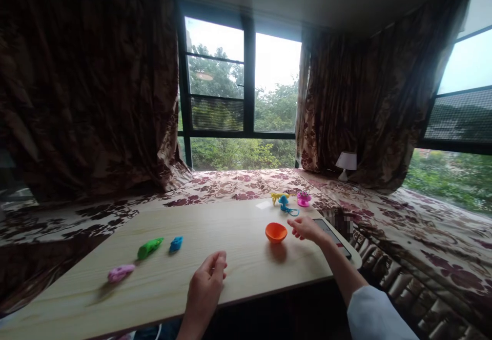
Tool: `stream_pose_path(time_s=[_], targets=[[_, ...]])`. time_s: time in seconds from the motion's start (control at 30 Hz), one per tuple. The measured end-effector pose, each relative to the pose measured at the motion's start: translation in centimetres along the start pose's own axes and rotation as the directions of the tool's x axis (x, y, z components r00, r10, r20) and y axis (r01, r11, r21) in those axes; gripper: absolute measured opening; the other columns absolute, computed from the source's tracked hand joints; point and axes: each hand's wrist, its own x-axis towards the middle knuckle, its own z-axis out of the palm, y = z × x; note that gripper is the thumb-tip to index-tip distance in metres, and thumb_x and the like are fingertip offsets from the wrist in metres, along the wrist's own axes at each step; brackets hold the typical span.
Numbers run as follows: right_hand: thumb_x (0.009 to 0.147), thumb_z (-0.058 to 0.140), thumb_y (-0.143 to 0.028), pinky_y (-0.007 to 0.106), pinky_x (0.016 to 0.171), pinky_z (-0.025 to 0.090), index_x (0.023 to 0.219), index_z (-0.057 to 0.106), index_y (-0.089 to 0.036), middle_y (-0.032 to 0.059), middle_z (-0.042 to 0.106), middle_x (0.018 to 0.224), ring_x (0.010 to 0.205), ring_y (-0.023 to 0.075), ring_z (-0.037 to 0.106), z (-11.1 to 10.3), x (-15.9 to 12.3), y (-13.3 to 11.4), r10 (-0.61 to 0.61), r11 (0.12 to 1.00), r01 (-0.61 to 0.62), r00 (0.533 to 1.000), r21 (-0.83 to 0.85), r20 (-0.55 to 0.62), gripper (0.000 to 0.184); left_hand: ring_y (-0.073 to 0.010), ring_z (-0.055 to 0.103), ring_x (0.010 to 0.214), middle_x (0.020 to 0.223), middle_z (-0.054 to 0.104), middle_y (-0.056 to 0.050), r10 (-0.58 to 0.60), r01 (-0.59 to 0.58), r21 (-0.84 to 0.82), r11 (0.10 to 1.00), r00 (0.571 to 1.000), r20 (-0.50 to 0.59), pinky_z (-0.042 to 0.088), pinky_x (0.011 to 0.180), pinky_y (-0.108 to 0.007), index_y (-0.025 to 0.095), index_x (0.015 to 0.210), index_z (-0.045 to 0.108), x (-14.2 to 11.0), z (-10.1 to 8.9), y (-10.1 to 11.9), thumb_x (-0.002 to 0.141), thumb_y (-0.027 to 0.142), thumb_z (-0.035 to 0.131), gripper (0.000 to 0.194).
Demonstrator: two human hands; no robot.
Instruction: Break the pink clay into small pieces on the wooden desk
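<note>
My left hand (207,278) is over the front edge of the light wooden table (238,227). Its fingers are curled together with the thumb along them, and no object shows in it. Further right, my right hand (305,228) hovers beside an orange bowl (275,233), fingers bent and slightly apart, holding nothing that I can see. A small gap separates the fingertips from the bowl's right rim. The bowl's hollow faces up, and a shadow falls in front of it. Behind are a blue mushroom-shaped toy (283,201), a yellow toy (277,196) and a pink toy (303,199).
On the table's left are a green toy (149,247), a small blue toy (176,243) and a pink toy (121,273). Under my right forearm lies a dark flat device (332,236). A small white lamp (347,162) stands on the flowered cloth (246,181) by the windows.
</note>
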Motion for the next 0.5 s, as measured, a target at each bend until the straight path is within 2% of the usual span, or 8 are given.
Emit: stream_pose_path(time_s=[0.07,0.17,0.27,0.37,0.5], targets=[[0.088,0.047,-0.035,0.033,0.071,0.049,0.103,0.055,-0.013,0.0053,0.058,0.097,0.081,0.0157,0.058,-0.2,-2.3,1.3,-0.060,0.997,0.064,0.993,0.032,-0.104,0.028,-0.0192,0.058,0.067,0.079,0.064,-0.004,-0.006,0.006,-0.005,1.000,1.000,-0.010,0.045,0.063,-0.031,0.018,0.098,0.058,0.1,0.1,-0.2,0.074,0.057,0.046,0.047],[0.085,0.042,-0.044,0.025,0.059,0.046,0.085,0.062,-0.012,0.0020,0.061,0.070,0.064,0.0146,0.058,1.0,-6.3,3.2,-0.146,0.984,0.167,0.955,0.062,-0.258,0.037,-0.0206,0.059,0.069,0.082,0.064,-0.006,0.024,-0.025,-0.032,0.999,1.000,-0.015,0.045,0.066,-0.033,0.017,0.097,0.059,0.2,0.8,0.0,0.072,0.055,0.050,0.046],[0.080,0.046,-0.047,0.024,0.058,0.046,0.086,0.064,-0.013,0.0033,0.063,0.067,0.064,0.0163,0.060,3.0,-8.6,3.9,-0.189,0.969,0.231,0.918,0.083,-0.348,0.039,-0.0211,0.060,0.073,0.085,0.065,-0.006,0.066,-0.064,-0.071,0.995,0.998,0.023,0.045,0.069,-0.033,0.017,0.097,0.060,0.5,2.0,0.7,0.069,0.051,0.056,0.044],[0.079,0.044,-0.047,0.025,0.060,0.047,0.095,0.064,-0.012,0.0066,0.066,0.076,0.068,0.0180,0.062,3.8,-8.1,3.1,-0.191,0.967,0.243,0.897,0.082,-0.399,0.043,-0.0201,0.060,0.072,0.084,0.065,-0.006,0.077,-0.069,-0.116,0.991,0.994,0.073,0.046,0.069,-0.032,0.017,0.095,0.062,1.3,3.7,1.5,0.066,0.049,0.059,0.043],[0.081,0.042,-0.044,0.026,0.061,0.047,0.106,0.060,-0.010,0.0089,0.067,0.080,0.067,0.0184,0.064,3.6,-5.2,0.8,-0.148,0.985,0.173,0.899,0.022,-0.412,0.046,-0.0205,0.060,0.070,0.079,0.064,-0.007,0.015,0.015,-0.207,0.978,0.990,0.140,0.048,0.060,-0.031,0.014,0.095,0.062,2.5,5.6,2.2,0.065,0.047,0.062,0.045]])
